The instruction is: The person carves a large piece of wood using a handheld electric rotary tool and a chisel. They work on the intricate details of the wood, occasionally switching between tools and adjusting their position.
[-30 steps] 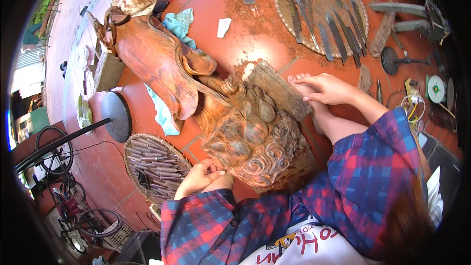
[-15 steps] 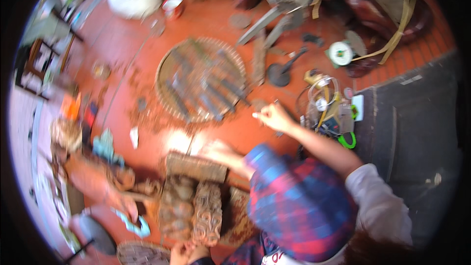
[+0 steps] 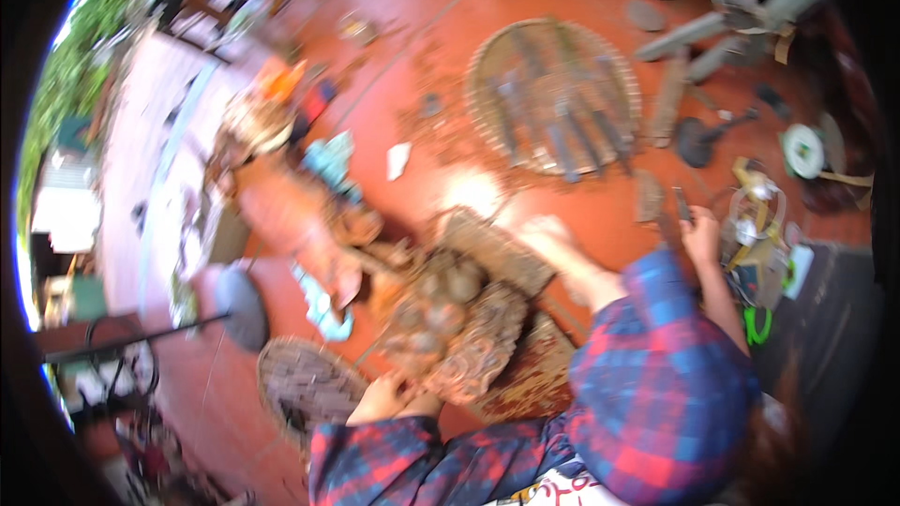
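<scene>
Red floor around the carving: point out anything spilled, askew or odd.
Wood chips and dust lie scattered over the red floor beside the round tool basket. A white scrap lies loose there too. The picture is blurred, so no damage can be judged.

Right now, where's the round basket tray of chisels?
Head view, upper middle-right: the round basket tray lies on the red floor, beyond the carved wood block, up-left of the right hand.
</scene>
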Action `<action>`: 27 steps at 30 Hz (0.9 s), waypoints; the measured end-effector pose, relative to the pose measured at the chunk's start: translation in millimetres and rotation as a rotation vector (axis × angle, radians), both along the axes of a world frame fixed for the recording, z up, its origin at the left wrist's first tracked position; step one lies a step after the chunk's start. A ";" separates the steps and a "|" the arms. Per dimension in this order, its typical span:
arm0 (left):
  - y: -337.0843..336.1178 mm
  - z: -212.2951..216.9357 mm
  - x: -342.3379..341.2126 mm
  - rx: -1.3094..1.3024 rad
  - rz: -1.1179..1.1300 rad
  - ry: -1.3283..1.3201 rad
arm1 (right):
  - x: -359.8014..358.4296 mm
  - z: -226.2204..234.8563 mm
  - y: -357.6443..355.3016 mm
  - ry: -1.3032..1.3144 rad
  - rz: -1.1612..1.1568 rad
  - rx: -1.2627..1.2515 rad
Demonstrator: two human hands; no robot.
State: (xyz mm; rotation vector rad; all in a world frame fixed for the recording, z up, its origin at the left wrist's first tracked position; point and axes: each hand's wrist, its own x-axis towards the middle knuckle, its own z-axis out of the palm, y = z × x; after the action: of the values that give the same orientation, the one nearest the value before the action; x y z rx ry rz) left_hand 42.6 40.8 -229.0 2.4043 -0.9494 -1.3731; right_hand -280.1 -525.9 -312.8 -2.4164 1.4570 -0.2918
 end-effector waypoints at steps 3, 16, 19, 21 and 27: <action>-6.4 21.8 -2.9 0.020 0.060 0.048 | -11.8 -49.8 -13.0 0.211 -0.046 0.079; -15.1 23.8 -16.1 0.178 0.095 0.060 | 65.2 68.6 53.8 -0.547 0.022 0.559; -19.2 21.6 -13.2 0.212 0.059 0.057 | 96.7 106.0 56.8 -0.523 0.193 0.778; -23.2 34.9 -7.8 0.220 -0.011 0.062 | 118.3 125.5 60.9 -0.511 0.296 0.836; -136.1 145.3 36.0 0.033 -0.189 0.185 | 163.4 167.0 69.3 -0.468 0.553 0.940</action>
State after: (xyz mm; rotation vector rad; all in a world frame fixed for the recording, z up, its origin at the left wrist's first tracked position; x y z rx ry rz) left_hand 78.6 -95.4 -83.7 2.2089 -1.1348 -1.6555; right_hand -116.6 -456.6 -145.8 -1.6913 0.4864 -0.0120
